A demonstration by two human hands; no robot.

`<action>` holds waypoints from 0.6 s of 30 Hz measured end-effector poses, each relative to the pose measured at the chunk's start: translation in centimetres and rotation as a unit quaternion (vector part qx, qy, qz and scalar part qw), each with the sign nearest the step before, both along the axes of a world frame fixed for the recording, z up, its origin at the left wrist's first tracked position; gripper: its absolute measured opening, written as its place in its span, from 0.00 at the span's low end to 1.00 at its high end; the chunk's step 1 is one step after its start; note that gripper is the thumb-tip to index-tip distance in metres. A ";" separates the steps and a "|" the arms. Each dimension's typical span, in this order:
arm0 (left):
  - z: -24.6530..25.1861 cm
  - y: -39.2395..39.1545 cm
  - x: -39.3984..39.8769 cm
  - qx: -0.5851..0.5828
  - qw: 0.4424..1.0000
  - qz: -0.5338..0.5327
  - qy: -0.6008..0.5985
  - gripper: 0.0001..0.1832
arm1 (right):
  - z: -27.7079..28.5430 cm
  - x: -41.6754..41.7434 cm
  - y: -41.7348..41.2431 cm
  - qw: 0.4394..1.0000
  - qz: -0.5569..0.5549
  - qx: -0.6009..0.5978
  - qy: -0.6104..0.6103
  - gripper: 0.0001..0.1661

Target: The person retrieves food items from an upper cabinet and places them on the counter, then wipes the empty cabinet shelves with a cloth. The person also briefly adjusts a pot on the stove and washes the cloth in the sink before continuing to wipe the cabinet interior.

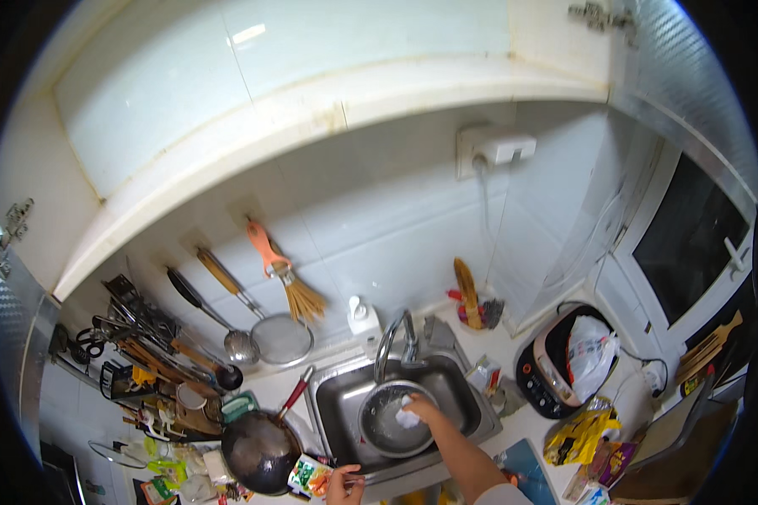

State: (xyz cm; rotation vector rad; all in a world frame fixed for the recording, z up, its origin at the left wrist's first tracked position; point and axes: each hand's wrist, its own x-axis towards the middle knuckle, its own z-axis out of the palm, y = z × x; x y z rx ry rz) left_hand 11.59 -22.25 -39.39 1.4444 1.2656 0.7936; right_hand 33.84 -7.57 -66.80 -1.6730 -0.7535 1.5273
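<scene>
My right hand (422,407) holds a white wad (408,414), perhaps a cloth or paper, inside a round metal bowl (379,435). The bowl stands in the stainless steel sink (341,410), below the curved faucet (383,353). At the bottom edge my left hand (346,485) has its fingers raised, beside a printed packet (309,475) near the sink's front left corner; whether it touches the packet I cannot tell. Left of the sink lies a dark wok (259,451) with a red handle.
A soap bottle (363,319) stands behind the sink. A strainer (282,339), a skimmer (240,346) and a bristle brush (300,293) hang on the wall. Crowded utensils stand left. A rice cooker (534,379), yellow bag (584,435) and blue cutting board (530,470) lie right. An open cabinet (341,107) hangs overhead.
</scene>
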 end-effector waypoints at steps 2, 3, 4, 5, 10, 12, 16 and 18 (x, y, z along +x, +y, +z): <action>3.0 1.6 0.3 0.029 0.999 0.004 0.043 0.13 | 6.0 0.1 0.0 0.986 0.121 -0.014 -0.116 0.33; 2.3 2.4 -0.7 0.091 0.995 0.002 0.045 0.14 | 11.9 0.1 0.1 0.973 0.180 -0.031 -0.137 0.32; 5.0 3.8 -0.3 0.094 0.994 0.000 0.046 0.15 | 15.4 0.7 0.3 0.972 0.173 0.025 -0.159 0.29; 7.5 5.4 0.5 0.217 0.975 -0.009 0.043 0.15 | 18.7 1.4 0.3 0.966 0.166 0.080 -0.180 0.26; 17.0 10.8 0.1 0.391 0.919 0.044 0.028 0.15 | 45.6 4.2 -0.8 0.933 0.231 0.271 -0.049 0.24; 20.2 12.6 -1.0 0.460 0.882 0.075 0.073 0.18 | 55.0 4.3 -0.9 0.860 0.224 0.415 -0.193 0.26; 28.6 15.2 -2.1 0.592 0.788 0.145 0.089 0.20 | 67.2 4.8 1.4 0.746 0.090 0.557 -0.352 0.24; 32.7 16.8 -1.7 0.628 0.749 0.171 0.126 0.18 | 69.9 6.6 4.3 0.731 0.018 0.543 -0.412 0.22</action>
